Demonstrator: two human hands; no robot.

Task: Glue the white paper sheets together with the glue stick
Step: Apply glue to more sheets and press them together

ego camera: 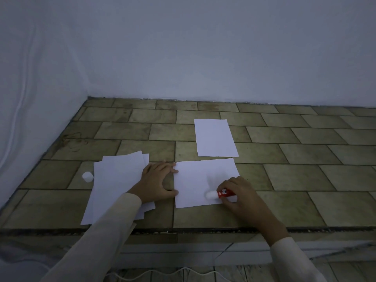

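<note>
While the left hand lies flat, fingers spread, on the tiled bench by a blue-white wall, the right hand's grip pinches the glue stick on 1 white sheet.

The scene is dim and bluish, with flat, even light and no glare. The plain white wall reads grey-blue. A faint, soft shadow lies on the white paper sheet just beyond the right hand (its edges are too diffuse to show where the light comes from). The olive-brown tiled surface bows towards the frame edges from wide-angle distortion. Detail is soft throughout, and the red glue stick's label is blurred.
</note>
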